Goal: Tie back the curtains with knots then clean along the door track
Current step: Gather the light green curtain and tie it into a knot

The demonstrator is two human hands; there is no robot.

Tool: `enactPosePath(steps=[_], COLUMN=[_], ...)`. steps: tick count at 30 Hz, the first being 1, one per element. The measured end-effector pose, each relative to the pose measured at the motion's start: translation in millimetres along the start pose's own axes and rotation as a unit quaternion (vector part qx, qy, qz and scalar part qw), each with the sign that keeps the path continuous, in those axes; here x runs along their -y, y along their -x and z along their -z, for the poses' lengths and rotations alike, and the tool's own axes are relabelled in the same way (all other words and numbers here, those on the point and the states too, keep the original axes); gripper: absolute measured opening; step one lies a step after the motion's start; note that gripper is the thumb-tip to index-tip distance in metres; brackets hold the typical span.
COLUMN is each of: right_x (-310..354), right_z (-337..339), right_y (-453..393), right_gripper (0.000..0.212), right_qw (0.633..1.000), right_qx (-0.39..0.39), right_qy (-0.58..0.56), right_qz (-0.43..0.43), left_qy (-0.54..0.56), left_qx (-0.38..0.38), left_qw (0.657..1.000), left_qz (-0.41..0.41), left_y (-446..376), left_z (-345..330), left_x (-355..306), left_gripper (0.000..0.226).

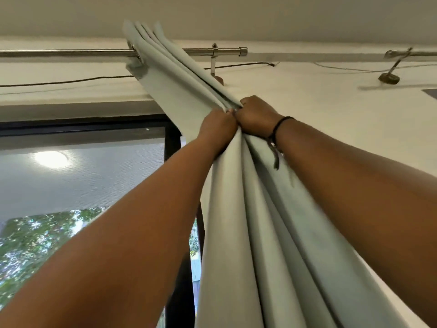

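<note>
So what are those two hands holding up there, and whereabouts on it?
Both hands, left and right, grip the pale green curtain, bunched together high up, a little below the rod, side by side.

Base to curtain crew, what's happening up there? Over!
Both hands, left and right, gripping the bunched curtain high up, side by side. No knot visible yet. Curtain pulled slanting off the rod. Nothing in the way.
</note>
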State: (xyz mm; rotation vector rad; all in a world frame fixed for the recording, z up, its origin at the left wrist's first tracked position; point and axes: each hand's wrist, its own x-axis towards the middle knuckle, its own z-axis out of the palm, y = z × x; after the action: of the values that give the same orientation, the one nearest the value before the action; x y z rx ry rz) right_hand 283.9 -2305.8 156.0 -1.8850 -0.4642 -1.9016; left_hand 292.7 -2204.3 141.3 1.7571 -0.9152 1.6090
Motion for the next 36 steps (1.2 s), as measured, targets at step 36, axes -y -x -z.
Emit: enactPosePath(steps=[36], right_x=[105], right_z=[-58], right_y=[106], right_gripper=[0.029], right_qw=[0.996], right_qx=[0.063], right_qy=[0.041], right_qz=[0.036], left_qy=[-0.252], left_qx=[-0.109], left_qw=[0.956], left_qz=[0.101], left_y=[96], left_z=[188], left_x=[61], left_gripper=[0.045])
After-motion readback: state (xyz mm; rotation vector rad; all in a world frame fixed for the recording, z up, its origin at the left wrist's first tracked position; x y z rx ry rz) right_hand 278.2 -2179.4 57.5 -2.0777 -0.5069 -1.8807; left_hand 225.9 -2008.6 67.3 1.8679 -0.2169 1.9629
